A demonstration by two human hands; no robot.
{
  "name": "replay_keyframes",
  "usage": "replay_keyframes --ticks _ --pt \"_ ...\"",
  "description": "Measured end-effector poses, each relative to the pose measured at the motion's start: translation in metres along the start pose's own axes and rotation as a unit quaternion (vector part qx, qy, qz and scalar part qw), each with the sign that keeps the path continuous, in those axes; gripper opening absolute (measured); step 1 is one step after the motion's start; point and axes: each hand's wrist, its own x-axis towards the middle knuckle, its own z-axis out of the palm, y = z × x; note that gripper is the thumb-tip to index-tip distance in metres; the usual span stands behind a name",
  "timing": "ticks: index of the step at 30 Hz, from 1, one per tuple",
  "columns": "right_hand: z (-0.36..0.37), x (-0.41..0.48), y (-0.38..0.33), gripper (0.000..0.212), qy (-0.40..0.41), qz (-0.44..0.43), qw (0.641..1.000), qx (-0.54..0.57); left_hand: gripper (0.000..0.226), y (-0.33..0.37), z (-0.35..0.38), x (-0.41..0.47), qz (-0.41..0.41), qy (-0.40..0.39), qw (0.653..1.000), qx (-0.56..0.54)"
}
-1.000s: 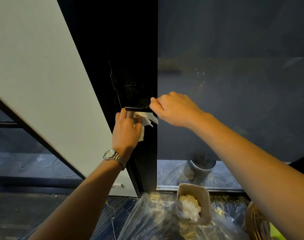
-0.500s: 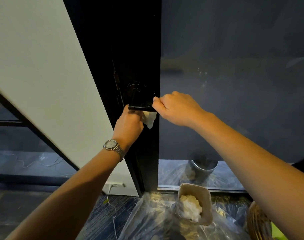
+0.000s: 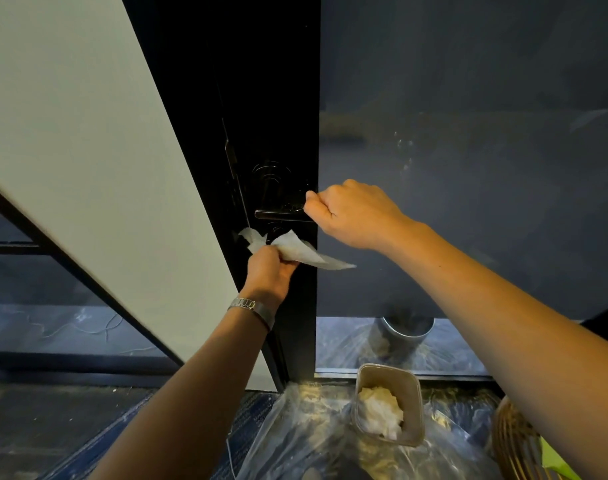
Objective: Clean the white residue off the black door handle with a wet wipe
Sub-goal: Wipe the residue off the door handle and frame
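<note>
Our right hand (image 3: 354, 214) grips the right end of the black door handle (image 3: 278, 213), fingers closed around it. Our left hand (image 3: 269, 271) sits just below, at the handle's 6 o'clock, its fingers pinched shut on the wet wipe (image 3: 295, 251); the wipe is clear of the handle and fans out toward 3 o'clock. On the floor, at 5 o'clock from the handle, a container (image 3: 413, 403) holds crumpled white material on plastic sheeting (image 3: 295, 434).

no writing, label, brand or number can be read anywhere in the view. the wristwatch (image 3: 252, 308) shows only its band, its dial turned away.
</note>
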Motion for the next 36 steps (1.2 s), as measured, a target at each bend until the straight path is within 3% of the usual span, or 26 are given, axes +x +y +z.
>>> replay_keyframes --ticks 2,4,7,10,15,18,19,21,25,30,32,34,36 --pt "0.0 0.0 0.0 0.056 0.0 0.0 1.0 -0.001 0.044 0.005 -0.008 0.002 0.045 0.02 0.999 0.012" --pt "0.0 0.0 0.001 0.056 0.001 -0.001 1.0 0.0 0.036 0.009 -0.01 -0.002 0.109 0.069 0.98 0.153" --pt "0.0 0.001 0.002 0.056 0.002 -0.002 1.0 0.003 0.025 0.009 -0.011 -0.016 0.279 0.13 0.861 0.406" --pt "0.001 0.001 0.002 0.056 0.003 -0.004 1.0 0.001 0.019 0.013 -0.011 -0.019 0.4 0.06 0.772 0.491" --pt "0.001 0.001 0.002 0.055 0.003 -0.006 1.0 -0.009 0.024 0.02 -0.007 -0.009 0.442 -0.022 0.615 0.653" --pt "0.0 0.0 0.002 0.056 0.0 -0.009 1.0 -0.012 0.031 0.025 -0.023 -0.007 0.491 -0.086 0.498 0.709" --pt "0.0 0.0 0.001 0.056 -0.001 -0.01 1.0 -0.011 0.032 0.026 -0.03 -0.006 0.497 -0.09 0.486 0.713" --pt "-0.001 0.0 0.002 0.056 0.0 -0.01 1.0 -0.009 0.029 0.023 -0.034 -0.011 0.491 -0.078 0.516 0.697" --pt "0.001 0.0 0.003 0.057 0.003 -0.013 1.0 -0.007 0.032 0.016 -0.018 -0.02 0.428 -0.022 0.637 0.641" --pt "0.002 0.0 0.002 0.055 0.009 -0.004 1.0 0.003 0.045 0.018 0.003 -0.019 0.333 0.037 0.715 0.614" --pt "0.002 0.0 0.002 0.055 0.01 -0.001 1.0 0.007 0.037 0.013 0.005 -0.022 0.338 0.057 0.747 0.57" --pt "0.002 0.0 0.002 0.056 0.011 0.0 1.0 0.01 0.021 0.01 0.005 -0.022 0.325 0.103 0.811 0.475" --pt "0.002 0.0 0.002 0.056 0.01 0.0 1.0 0.014 0.027 0.01 0.001 -0.012 0.204 0.158 0.897 0.359"
